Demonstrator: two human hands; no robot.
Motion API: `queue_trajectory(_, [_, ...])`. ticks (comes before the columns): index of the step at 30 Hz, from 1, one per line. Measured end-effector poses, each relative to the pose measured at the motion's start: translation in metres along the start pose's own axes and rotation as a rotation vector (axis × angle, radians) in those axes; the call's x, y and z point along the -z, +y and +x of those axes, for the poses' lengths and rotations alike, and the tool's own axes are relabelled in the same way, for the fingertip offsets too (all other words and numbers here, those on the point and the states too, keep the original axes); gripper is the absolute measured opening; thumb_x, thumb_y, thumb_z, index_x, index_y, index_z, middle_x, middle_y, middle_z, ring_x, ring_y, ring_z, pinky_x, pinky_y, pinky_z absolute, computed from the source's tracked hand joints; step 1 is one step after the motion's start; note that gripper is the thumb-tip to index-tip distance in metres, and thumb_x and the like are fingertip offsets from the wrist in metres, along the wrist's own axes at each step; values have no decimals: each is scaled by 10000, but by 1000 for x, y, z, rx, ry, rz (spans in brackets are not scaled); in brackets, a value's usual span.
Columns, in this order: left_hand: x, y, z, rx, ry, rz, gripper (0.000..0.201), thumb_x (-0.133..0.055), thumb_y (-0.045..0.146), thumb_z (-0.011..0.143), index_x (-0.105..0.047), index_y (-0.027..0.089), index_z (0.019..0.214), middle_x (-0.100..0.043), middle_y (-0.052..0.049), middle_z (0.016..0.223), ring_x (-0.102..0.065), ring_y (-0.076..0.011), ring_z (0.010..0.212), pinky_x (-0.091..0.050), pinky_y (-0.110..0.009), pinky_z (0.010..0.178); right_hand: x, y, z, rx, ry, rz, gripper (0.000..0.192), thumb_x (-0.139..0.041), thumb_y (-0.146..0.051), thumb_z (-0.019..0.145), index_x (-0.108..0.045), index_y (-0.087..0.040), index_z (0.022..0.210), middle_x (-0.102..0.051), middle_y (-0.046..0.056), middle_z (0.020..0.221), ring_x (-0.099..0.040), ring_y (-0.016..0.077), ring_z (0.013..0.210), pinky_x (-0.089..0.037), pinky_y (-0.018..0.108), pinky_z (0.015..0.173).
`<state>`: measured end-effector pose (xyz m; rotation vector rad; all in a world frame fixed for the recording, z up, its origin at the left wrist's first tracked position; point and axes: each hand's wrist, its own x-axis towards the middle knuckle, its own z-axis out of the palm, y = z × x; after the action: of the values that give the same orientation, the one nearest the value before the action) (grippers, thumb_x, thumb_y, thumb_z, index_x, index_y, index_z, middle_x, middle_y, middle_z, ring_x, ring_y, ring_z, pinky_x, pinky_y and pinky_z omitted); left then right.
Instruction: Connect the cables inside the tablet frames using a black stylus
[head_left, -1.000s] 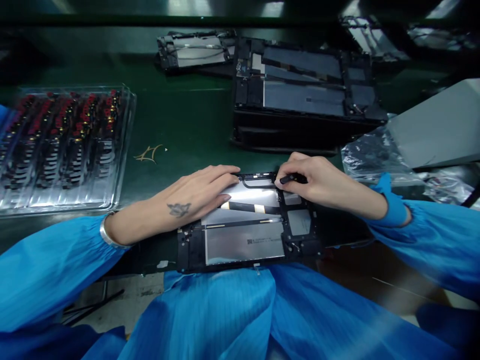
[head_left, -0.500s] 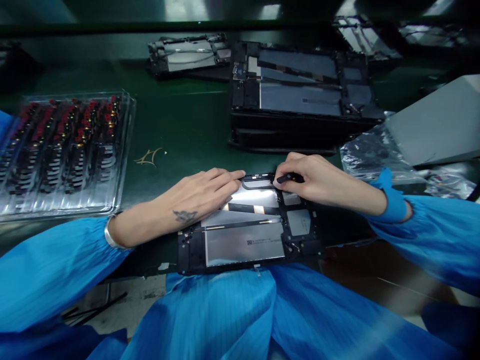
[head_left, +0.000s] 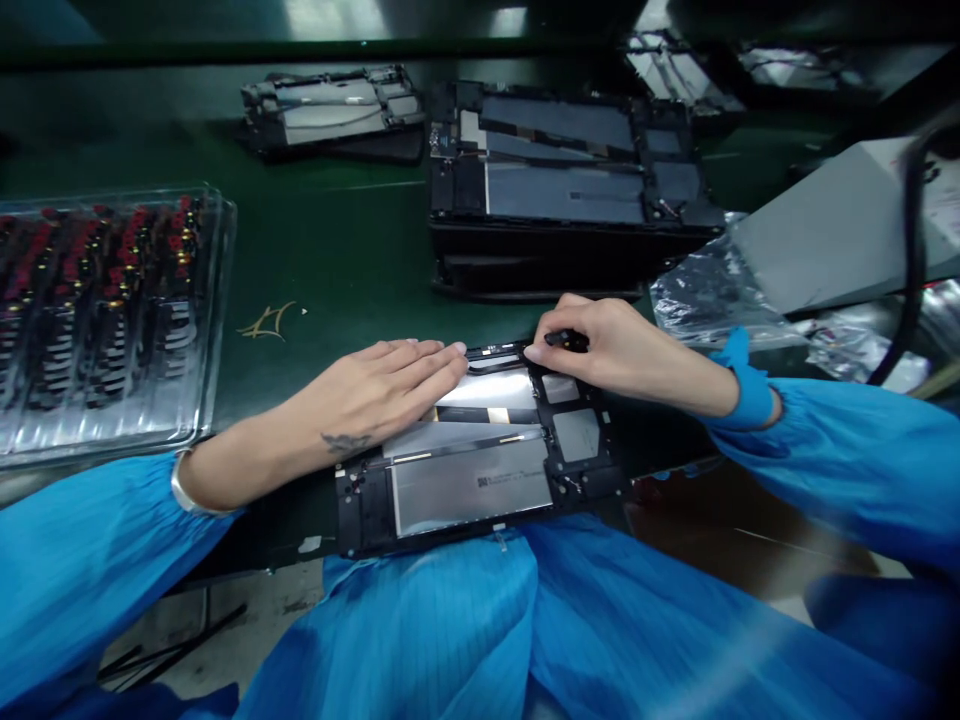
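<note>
An opened tablet chassis (head_left: pixel 480 465) lies at the near edge of the bench (head_left: pixel 345 260) — black frame, silvery battery panels, a dark ribbon across the middle. Its long axis runs left to right, tilted slightly up toward the right. The left hand (head_left: pixel 382 385) lies flat and released on its far-left part; the right hand (head_left: pixel 615 345) pinches a small black part (head_left: pixel 566 340) at its far edge. Bare green bench lies just left of it, up to a clear parts tray (head_left: pixel 112 320) — a stack of chassis (head_left: pixel 562 190) stands close behind.
</note>
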<state>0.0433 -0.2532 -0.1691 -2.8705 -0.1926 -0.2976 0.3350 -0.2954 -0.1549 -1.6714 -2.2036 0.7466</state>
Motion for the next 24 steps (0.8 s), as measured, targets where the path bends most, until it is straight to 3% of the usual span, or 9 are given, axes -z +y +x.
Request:
queue_trajectory(7, [-3,-2,-2,-38,4,11,410,-308,81,1053,-572,13,1359,-617,-177,1411,-669,-291,1211,-578,-394,966,-3,-5,-1,38,-22,-141,163,-626,-270,903,-691,-152,811,-584,58,802,-565,173,729,-391,298,653])
queue_trajectory(24, [-1,2,2,-57,14,55,399,-353,56,1027,-600,12,1337,-640,-216,1364,-684,-322,1165,-606,-415,910,-3,-10,0,13,-62,-189,136,-615,-223,913,-711,-135,872,-600,79,839,-568,183,771,-377,298,668])
